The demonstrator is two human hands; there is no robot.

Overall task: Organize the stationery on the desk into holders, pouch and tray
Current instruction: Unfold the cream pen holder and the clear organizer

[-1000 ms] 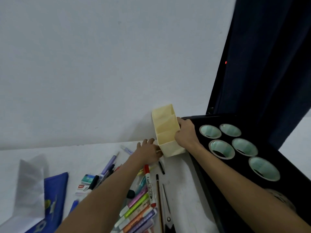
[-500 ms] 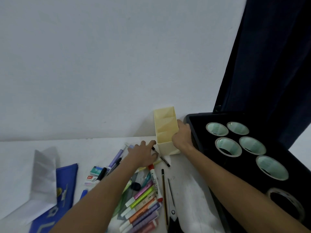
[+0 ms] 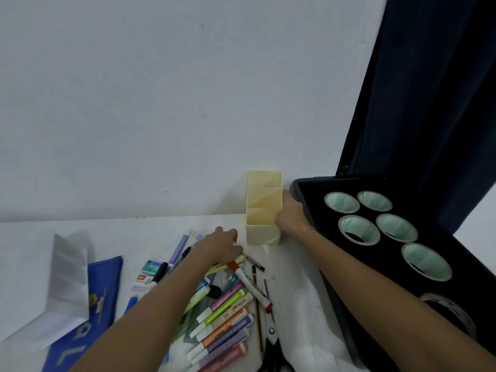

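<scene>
Holder (image 3: 263,210) — now upright, squared.

Little can be read. The small teal box (image 3: 150,267) on the tabletop carries a white "10", and the blue pouch (image 3: 88,315) shows large pale letters — one looks like an "L". The white marker (image 3: 251,284) has dark print along its barrel — too blurred to read.

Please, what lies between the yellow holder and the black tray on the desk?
In the head view, the right hand lies there. It grips the right wall of the yellow holder, and fills the narrow stretch up to the black tray rim.
</scene>
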